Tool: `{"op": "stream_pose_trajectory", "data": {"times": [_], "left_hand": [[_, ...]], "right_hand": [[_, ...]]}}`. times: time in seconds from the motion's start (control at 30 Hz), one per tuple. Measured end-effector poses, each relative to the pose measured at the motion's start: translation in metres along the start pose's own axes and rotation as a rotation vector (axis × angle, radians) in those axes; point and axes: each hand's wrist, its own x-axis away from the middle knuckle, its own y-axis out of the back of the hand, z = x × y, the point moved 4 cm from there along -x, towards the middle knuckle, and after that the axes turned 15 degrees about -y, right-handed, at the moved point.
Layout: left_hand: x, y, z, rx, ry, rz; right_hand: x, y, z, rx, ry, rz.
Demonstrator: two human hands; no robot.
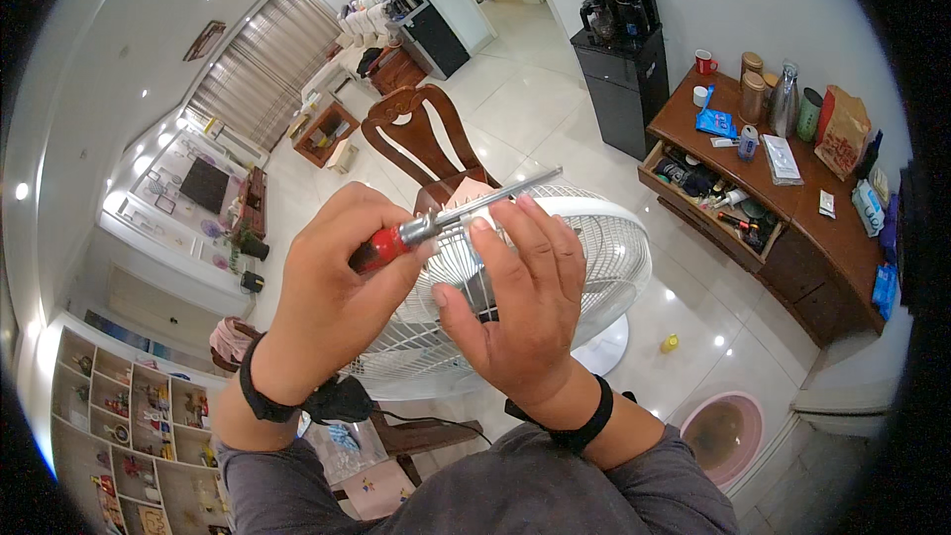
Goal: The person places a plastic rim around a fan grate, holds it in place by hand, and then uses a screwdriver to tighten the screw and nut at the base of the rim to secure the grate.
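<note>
My left hand is closed round the red handle of a screwdriver. Its metal shaft points up and to the right, across the top of a white fan's wire cage. Beside the shaft, my right hand has its fingers stretched out and the thumb held apart. Those fingertips lie along the shaft and the cage's white rim; whether they press on either is hard to make out. Behind my hands, much of the cage's middle is hidden. The round white base shows on the floor below.
A wooden chair stands beyond the fan. On the right, a brown desk has an open, cluttered drawer. A pink basin and a small yellow bottle are on the floor. A dark cable runs low near me.
</note>
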Motion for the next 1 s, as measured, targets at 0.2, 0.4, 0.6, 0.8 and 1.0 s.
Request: {"op": "stream_pose_trajectory", "data": {"times": [0.2,0.4,0.6,0.8,1.0], "left_hand": [[-0.004,-0.011,0.001,-0.188,0.174,-0.053],[-0.019,-0.017,-0.01,-0.436,0.235,-0.06],[-0.03,-0.023,-0.019,-0.56,0.441,0.006],[-0.034,-0.031,-0.029,-0.634,0.446,0.007],[-0.032,-0.034,-0.024,-0.709,0.456,-0.02]], "right_hand": [[-0.002,0.0,0.0,-0.059,0.033,0.023],[-0.006,0.002,-0.003,-0.137,0.012,0.098],[-0.006,0.003,-0.012,-0.201,0.069,0.089],[-0.008,0.009,-0.02,-0.278,0.081,0.098],[-0.006,0.016,-0.027,-0.37,0.146,0.085]]}}
